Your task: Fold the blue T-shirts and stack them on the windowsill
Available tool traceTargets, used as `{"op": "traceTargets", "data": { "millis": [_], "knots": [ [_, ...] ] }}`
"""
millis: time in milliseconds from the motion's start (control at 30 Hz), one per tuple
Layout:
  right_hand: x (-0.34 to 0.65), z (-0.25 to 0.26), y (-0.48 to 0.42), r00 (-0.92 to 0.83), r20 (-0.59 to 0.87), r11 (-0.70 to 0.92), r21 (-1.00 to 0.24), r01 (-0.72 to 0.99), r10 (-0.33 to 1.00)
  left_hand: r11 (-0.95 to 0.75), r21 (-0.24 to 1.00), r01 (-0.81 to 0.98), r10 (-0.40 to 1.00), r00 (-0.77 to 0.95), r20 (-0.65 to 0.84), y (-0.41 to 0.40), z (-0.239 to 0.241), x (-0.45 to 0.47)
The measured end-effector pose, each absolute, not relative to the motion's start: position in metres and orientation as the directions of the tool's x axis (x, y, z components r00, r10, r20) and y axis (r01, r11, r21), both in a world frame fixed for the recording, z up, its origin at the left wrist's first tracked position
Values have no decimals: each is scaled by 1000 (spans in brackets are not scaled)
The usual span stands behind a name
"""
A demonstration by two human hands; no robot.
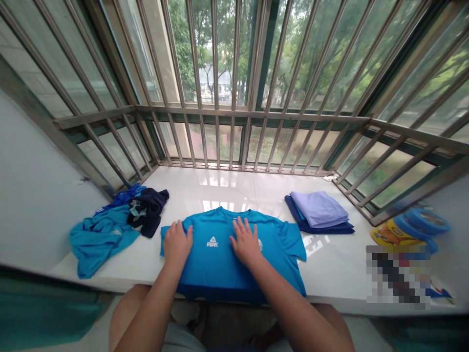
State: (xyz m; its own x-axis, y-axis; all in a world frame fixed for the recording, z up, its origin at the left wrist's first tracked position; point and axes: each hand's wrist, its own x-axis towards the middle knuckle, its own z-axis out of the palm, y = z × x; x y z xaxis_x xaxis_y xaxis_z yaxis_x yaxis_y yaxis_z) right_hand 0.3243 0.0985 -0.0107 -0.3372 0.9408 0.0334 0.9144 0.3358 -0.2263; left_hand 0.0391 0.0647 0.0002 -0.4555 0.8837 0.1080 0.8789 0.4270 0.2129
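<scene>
A blue T-shirt [216, 264] with a white PEAK logo lies spread on the white sill in front of me, collar toward the window. Its lower part hangs over the front edge. My left hand [178, 244] rests flat on the shirt near its left sleeve, fingers stretched out. On the chest, right of the logo, lies my right hand [246, 243] with its fingers spread, partly covering a second white emblem. Neither hand grips the cloth.
Crumpled clothes, a teal garment [104, 234] and a dark navy one [152, 208], lie at the left. Folded clothes [318, 210], lavender on top, sit at the right. Beyond them are a yellow-and-blue container [406, 230] and a blurred-out item. Metal bars [234, 115] line the window.
</scene>
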Motion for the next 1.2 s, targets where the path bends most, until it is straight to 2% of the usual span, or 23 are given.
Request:
{"op": "traceTargets", "data": {
  "millis": [67,100,200,333,400,467,533,633,800,933,1067,1200],
  "knots": [
    [306,-21,90,-355,4,341,-285,896,935,588,192,786,773,-616,155,54,3,16],
    [302,-25,87,-354,-2,337,-304,891,935,647,176,742,732,-669,129,50,4,4],
    [304,-29,84,-353,8,334,-341,878,936,637,165,753,764,-645,-5,47,7,-19],
    [309,-26,85,-353,16,335,-356,872,935,419,253,872,900,-436,15,54,17,-7],
    [309,-25,84,-356,20,339,-356,871,934,208,313,927,967,-242,76,48,20,13],
    [308,-25,84,-356,24,341,-356,870,934,-76,345,935,987,22,157,32,16,30],
    [308,-25,84,-353,24,338,-354,872,935,-225,333,916,967,167,194,11,7,36],
    [308,-25,86,-350,14,333,-349,876,937,-129,376,917,989,93,111,-14,-12,18],
    [308,-27,85,-352,-4,329,-350,877,936,-88,606,791,996,74,48,-25,-28,-31],
    [308,-21,86,-351,5,334,-318,887,937,51,665,745,998,-59,-10,-23,-25,-37],
    [291,3,103,-370,87,379,-289,879,925,-13,711,703,1000,1,17,-23,-20,-28],
    [244,27,132,-379,-45,348,-304,887,924,-27,761,649,999,41,1,-25,-21,-28]
  ]
}}
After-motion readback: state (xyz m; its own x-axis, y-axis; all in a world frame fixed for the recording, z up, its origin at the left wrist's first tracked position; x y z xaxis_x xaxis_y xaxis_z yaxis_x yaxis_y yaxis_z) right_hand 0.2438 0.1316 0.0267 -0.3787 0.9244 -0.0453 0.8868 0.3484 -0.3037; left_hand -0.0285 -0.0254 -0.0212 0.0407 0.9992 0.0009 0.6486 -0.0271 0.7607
